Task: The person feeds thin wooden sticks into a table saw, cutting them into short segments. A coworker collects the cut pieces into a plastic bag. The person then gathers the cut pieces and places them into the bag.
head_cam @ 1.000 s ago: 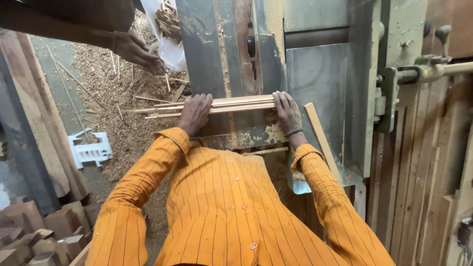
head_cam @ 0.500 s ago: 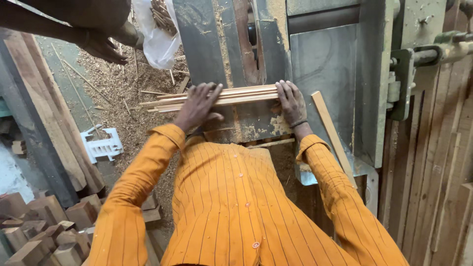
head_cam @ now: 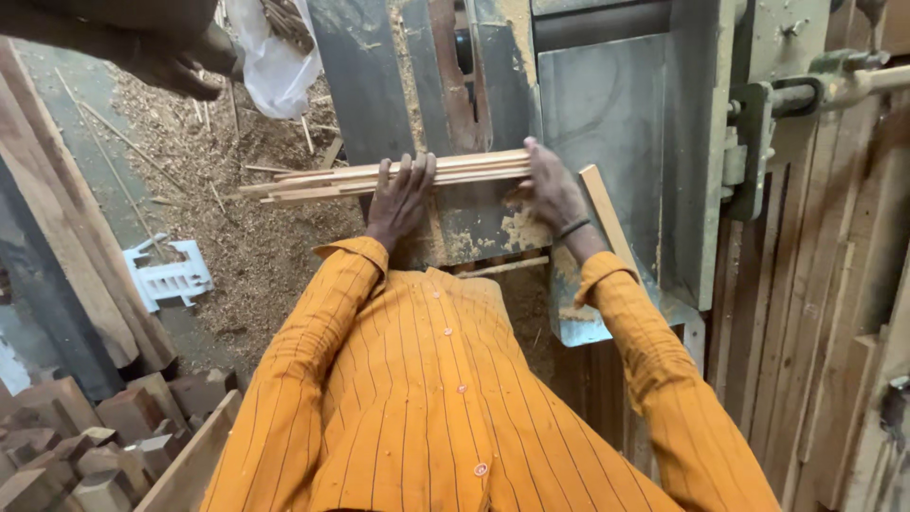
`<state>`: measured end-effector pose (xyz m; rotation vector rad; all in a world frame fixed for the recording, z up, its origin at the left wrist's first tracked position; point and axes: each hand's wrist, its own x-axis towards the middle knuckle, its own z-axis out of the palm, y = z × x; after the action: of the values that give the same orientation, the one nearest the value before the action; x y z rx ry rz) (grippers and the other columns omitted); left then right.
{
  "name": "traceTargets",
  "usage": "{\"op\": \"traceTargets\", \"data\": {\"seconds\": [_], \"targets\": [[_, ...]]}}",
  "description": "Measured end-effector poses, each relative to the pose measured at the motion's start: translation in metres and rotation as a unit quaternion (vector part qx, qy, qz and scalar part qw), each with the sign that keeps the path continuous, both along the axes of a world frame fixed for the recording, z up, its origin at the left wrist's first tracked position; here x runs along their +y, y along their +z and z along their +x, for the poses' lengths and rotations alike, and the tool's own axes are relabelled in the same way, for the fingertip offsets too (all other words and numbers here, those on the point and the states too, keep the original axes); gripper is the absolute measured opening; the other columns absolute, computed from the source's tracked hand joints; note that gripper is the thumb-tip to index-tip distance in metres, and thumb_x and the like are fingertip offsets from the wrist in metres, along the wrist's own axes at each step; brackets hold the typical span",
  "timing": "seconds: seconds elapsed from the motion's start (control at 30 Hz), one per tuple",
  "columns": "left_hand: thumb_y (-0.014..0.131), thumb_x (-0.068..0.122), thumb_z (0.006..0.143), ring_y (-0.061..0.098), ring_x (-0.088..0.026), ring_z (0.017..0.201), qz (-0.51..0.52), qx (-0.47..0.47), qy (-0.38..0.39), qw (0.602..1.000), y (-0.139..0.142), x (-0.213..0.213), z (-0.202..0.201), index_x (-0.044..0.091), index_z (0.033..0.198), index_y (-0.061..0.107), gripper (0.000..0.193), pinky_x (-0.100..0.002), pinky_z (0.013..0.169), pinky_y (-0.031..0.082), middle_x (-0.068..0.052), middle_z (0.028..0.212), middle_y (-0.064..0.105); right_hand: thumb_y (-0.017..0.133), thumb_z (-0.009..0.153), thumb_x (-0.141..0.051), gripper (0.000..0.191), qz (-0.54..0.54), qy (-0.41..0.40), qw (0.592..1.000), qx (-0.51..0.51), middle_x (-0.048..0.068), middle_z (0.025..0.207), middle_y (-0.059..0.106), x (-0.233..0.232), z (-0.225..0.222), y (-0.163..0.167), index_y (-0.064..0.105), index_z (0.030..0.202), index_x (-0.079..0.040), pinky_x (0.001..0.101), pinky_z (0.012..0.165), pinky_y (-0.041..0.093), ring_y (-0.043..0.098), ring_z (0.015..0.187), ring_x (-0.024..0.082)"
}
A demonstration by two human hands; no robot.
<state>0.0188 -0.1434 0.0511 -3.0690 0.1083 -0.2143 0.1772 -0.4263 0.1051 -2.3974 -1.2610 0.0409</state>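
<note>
A bundle of thin wooden strips lies crosswise on the grey metal machine table. My left hand rests flat on the strips near their middle, fingers spread over them. My right hand presses on the right end of the same bundle, with a dark band at the wrist. The strips stick out past the table's left edge over the sawdust. My orange striped sleeves fill the lower part of the view.
Another person's hand and a white plastic bag are at upper left. Sawdust covers the floor, with a white plastic piece. Wooden blocks lie at lower left. A single loose strip lies right of my hand. Planks stand right.
The view has shifted a little and the other person's hand has moved up and left. My hands stay on the strips, which have shifted slightly away from me.
</note>
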Motion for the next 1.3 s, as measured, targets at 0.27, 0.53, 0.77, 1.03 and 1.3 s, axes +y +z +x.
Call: {"op": "traceTargets", "data": {"seconds": [0.27,0.53,0.77,1.03,1.3], "targets": [[0.051,0.04,0.102,0.043,-0.024,0.132,-0.011,-0.002,0.021,1.0,0.002,-0.01,0.0,0.01,0.152,0.038,0.059,-0.051,0.112,0.038,-0.008,0.142,0.045,0.065,0.096,0.0,0.059,-0.007,-0.016,1.0,0.023,0.02,0.138,0.057,-0.005,0.018,0.0,0.047,0.152,0.001,0.0427,0.108,0.053,0.059,0.123,0.038],[0.053,0.039,0.102,0.042,-0.025,0.129,-0.039,-0.03,0.039,0.998,-0.002,0.01,0.029,0.011,0.153,0.038,0.06,-0.051,0.116,0.036,-0.008,0.136,0.044,0.067,0.091,0.001,0.057,-0.034,0.006,0.999,-0.031,0.016,0.133,0.058,0.037,0.04,0.017,0.053,0.146,0.001,0.0411,0.103,0.053,0.059,0.12,0.034],[0.055,0.026,0.099,0.043,-0.023,0.13,-0.011,-0.027,0.068,0.997,0.002,0.041,0.065,0.014,0.155,0.037,0.059,-0.05,0.117,0.037,-0.005,0.139,0.044,0.066,0.092,-0.002,0.053,0.006,0.013,0.999,-0.028,0.015,0.132,0.058,0.068,0.076,0.008,0.054,0.143,0.001,0.0415,0.099,0.054,0.059,0.117,0.033],[0.055,0.02,0.1,0.039,-0.021,0.132,0.007,0.004,0.07,0.998,0.002,0.066,0.094,0.021,0.162,0.03,0.067,-0.047,0.116,0.037,-0.002,0.14,0.042,0.057,0.094,0.001,0.051,-0.026,0.015,0.999,-0.036,0.015,0.134,0.058,0.094,0.111,0.002,0.052,0.145,0.002,0.0405,0.102,0.053,0.059,0.118,0.032],[0.06,0.016,0.097,0.04,-0.023,0.133,-0.008,-0.017,0.06,0.998,-0.001,0.085,0.115,0.023,0.162,0.031,0.071,-0.05,0.116,0.037,-0.002,0.141,0.043,0.056,0.094,0.003,0.052,-0.021,0.018,0.998,-0.048,0.015,0.133,0.057,0.103,0.13,-0.01,0.051,0.146,0.002,0.0407,0.104,0.053,0.059,0.119,0.032]]}}
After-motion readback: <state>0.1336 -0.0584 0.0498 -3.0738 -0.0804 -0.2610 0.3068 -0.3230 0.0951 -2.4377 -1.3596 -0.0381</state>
